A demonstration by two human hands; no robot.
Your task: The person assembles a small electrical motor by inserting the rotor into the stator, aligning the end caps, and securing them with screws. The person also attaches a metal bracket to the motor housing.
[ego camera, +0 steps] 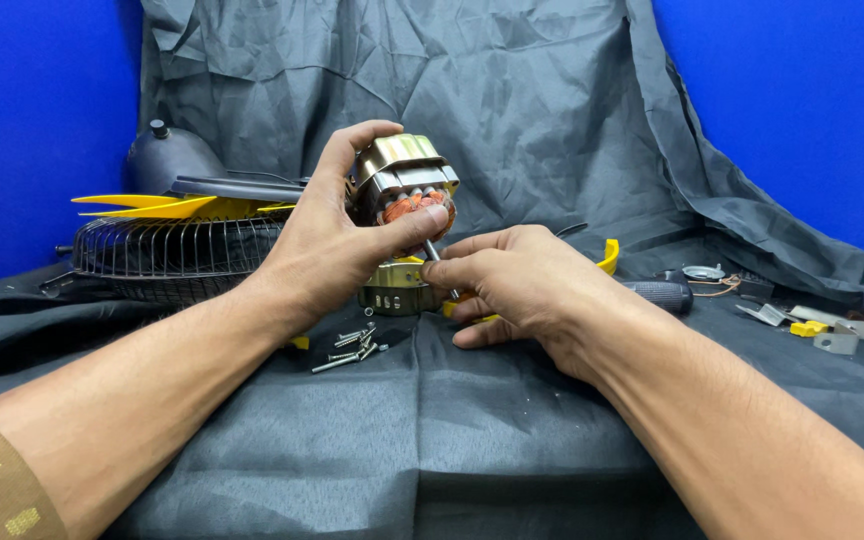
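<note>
My left hand (337,245) grips a fan motor (407,185), a metal block with copper windings, held tilted above the dark cloth. A thin steel shaft (439,263) sticks down out of the motor. My right hand (517,280) pinches the lower end of that shaft with thumb and forefinger. Just below the hands a round metal bracket (392,295) lies on the cloth. A small heap of screws (352,348) sits in front of it, near my left wrist.
A wire fan guard (167,250) with yellow blades (167,207) and a dark housing (167,155) stands at the left. A black screwdriver handle (657,293), a yellow part (609,255), metal plates (837,340) and small parts lie at the right. Dark cloth (432,440) covers the table.
</note>
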